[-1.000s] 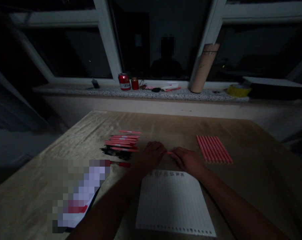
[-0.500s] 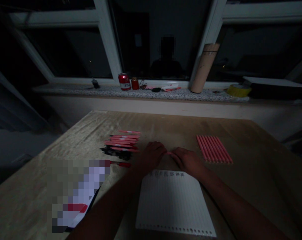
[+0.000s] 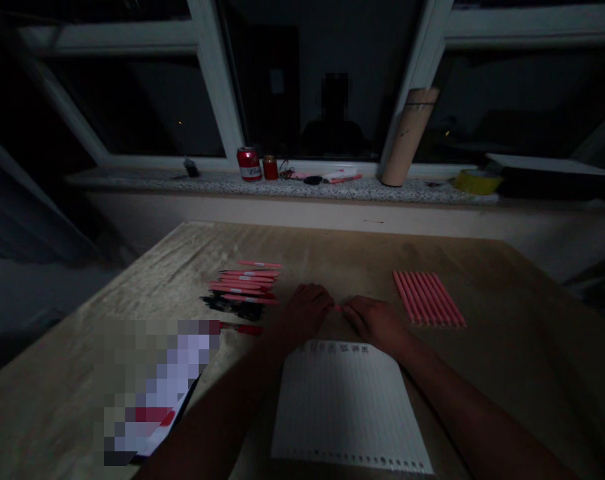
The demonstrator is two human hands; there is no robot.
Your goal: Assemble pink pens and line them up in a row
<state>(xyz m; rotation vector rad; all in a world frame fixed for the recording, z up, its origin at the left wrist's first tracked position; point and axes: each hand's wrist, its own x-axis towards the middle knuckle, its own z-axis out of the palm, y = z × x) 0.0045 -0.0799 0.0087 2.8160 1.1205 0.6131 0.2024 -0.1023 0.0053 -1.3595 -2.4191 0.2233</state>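
My left hand (image 3: 309, 308) and my right hand (image 3: 375, 317) rest close together on the table, fingers curled inward. Between them shows a short stretch of a slim pink pen (image 3: 337, 307), gripped from both ends; the fingers cover the rest of it. Left of my left hand lies a loose pile of pink pens (image 3: 245, 281), with black pens (image 3: 237, 307) at its near side. To the right of my right hand, several pink pens (image 3: 429, 298) lie side by side in a neat slanted row. Below both hands is a lined paper sheet (image 3: 349, 407) with writing along its far edge.
A red pen (image 3: 249, 329) lies near my left forearm, beside a blurred-out phone-like object (image 3: 175, 380) on the table (image 3: 322, 250). Along the windowsill (image 3: 207, 183) stand a red can (image 3: 249, 164), a small jar (image 3: 270, 167), a tall tube (image 3: 411, 137) and yellow tape (image 3: 477, 181).
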